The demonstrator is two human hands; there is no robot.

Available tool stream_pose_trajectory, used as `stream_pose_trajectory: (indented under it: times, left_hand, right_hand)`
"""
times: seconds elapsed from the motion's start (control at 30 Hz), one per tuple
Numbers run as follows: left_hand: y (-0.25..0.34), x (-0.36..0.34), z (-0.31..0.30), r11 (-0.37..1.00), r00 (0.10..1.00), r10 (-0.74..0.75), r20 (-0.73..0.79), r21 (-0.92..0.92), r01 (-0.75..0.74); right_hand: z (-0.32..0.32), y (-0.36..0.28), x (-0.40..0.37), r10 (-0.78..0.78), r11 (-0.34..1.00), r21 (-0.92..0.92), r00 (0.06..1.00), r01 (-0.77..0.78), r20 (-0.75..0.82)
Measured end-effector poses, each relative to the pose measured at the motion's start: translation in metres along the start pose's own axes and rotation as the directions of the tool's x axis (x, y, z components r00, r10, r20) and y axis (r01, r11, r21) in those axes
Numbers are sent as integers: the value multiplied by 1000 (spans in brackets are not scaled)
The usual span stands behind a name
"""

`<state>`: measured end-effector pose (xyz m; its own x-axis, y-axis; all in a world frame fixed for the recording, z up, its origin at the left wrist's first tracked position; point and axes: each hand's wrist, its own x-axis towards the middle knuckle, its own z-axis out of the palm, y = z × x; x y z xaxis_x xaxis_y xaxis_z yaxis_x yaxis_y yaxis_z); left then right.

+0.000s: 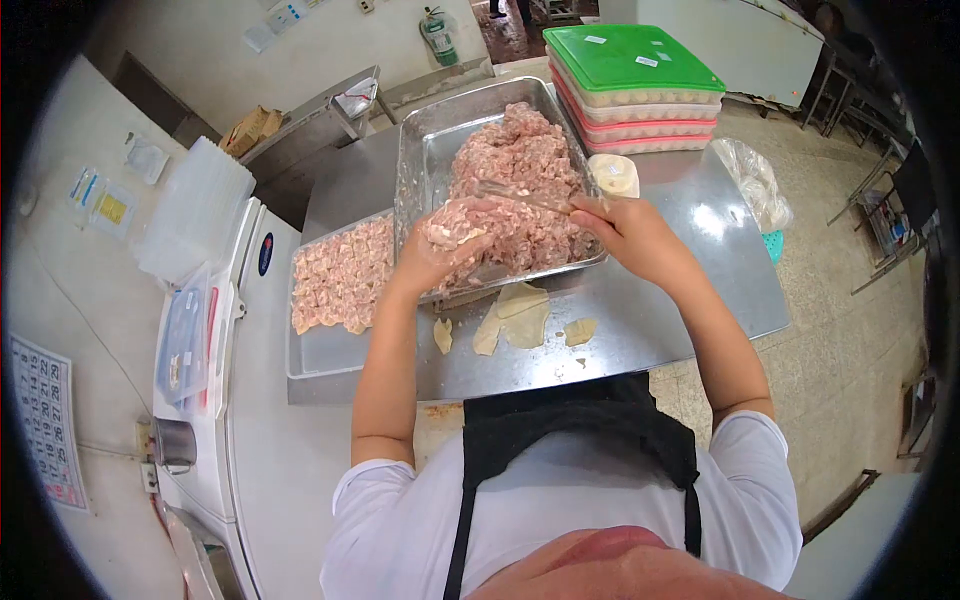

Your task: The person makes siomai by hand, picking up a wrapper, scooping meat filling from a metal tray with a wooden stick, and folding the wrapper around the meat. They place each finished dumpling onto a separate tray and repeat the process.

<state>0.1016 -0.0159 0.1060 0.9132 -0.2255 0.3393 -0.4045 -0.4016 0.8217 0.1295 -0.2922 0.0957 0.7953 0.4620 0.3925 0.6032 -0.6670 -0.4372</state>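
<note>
Ground meat (520,150) piled in the deep metal tray (430,150), probably soft, sticky, hefty.

From my feed, I'd scoop underneath; left hand (432,258) cups some, can't tell how tightly. Right hand (630,230) grips a thin tool (535,201). Shiny steel table (700,220), white fridge (280,300) alongside, speckled floor (850,310).

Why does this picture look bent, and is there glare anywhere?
Head view: probably a very wide lens, given the dark rounded borders and leaning wall calendar; head view again: white glare on the steel table, picture-right of the minced meat.
</note>
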Motion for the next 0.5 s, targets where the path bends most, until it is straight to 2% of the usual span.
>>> stream_pose_trajectory:
  times: [0.03, 0.07, 0.1, 0.13, 0.17, 0.2, 0.23, 0.3, 0.33, 0.4, 0.43, 0.47, 0.5]
  left_hand:
    - [-5, -1, -2, 1000, 1000, -5, -2, -3, 5]
    - [-12, 0, -4, 1000, 996, 7, 85, -15, -6]
    - [-16, 1, -5, 999, 985, 21, 172, -28, -17]
    - [-16, 0, -6, 999, 985, 18, 174, -34, -13]
    - [-15, -1, -7, 996, 969, -81, 233, 62, 68]
    - [-16, -1, -7, 976, 942, -183, 280, 162, 142]
    - [-18, -1, -4, 976, 942, -188, 278, 157, 148]
    - [-29, -2, 2, 919, 915, -327, 237, -146, 366]
    - [-36, -3, 1, 918, 915, -331, 229, -148, 369]
    - [-56, -7, 2, 977, 977, -214, 21, -9, 214]
    - [-66, -7, 2, 980, 983, -175, 56, -86, 179]
    - [-69, -5, 1, 978, 981, -186, 58, -89, 191]
    - [-73, -3, 0, 994, 994, -88, 59, 62, 84]
  right_hand:
    - [4, -6, -6, -24, 984, 176, 996, 9, 84]
    - [8, -9, -10, -59, 939, 345, 985, 1, 159]
    - [17, -7, -12, -56, 939, 344, 985, -3, 163]
    - [29, -4, -14, -85, 907, 421, 980, 1, 181]
    - [37, 1, -15, -116, 869, 494, 973, 3, 198]
    - [31, 3, -11, -115, 871, 492, 972, -1, 204]
    - [19, 3, -5, -117, 960, 275, 975, 62, 188]
    - [-1, -18, -2, -106, 983, -136, 989, 120, 107]
    - [4, -30, -5, -113, 983, -134, 987, 128, 112]
    - [11, -47, -12, -204, 977, -84, 977, 198, -66]
    - [25, -32, -8, -207, 976, -82, 977, 202, -59]
    - [51, -3, -4, -199, 978, -70, 979, 196, -44]
    - [66, 18, -3, -188, 981, -56, 982, 186, -28]
